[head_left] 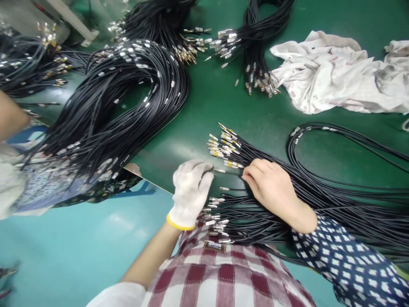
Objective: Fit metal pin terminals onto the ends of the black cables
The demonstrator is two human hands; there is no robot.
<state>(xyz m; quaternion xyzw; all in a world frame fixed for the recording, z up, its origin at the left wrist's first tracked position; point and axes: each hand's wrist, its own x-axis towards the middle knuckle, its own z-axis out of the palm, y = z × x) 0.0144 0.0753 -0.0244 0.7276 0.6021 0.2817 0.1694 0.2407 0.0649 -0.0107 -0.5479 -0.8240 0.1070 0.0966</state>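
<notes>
My left hand [192, 187], in a white knitted glove with a yellow cuff, has its thumb and fingers closed right at the tip of a thin black cable [235, 172]. Whatever lies between those fingertips is hidden. Bare and curled, my right hand [271, 187] pinches the same cable a little behind its silver end. Beyond it lies a bundle of black cables [265, 153] whose metal ends [225, 143] carry yellow marks. Nearer to me, more cables [255, 217] are spread side by side, with plain silver ends [217, 221] toward the left.
A large looped cable bundle [172, 94] hangs over the left edge of the green table [211, 102]. More coils [268, 25] lie at the back. A crumpled white cloth [338, 76] is at back right. Another person's arm [11, 115] shows at far left.
</notes>
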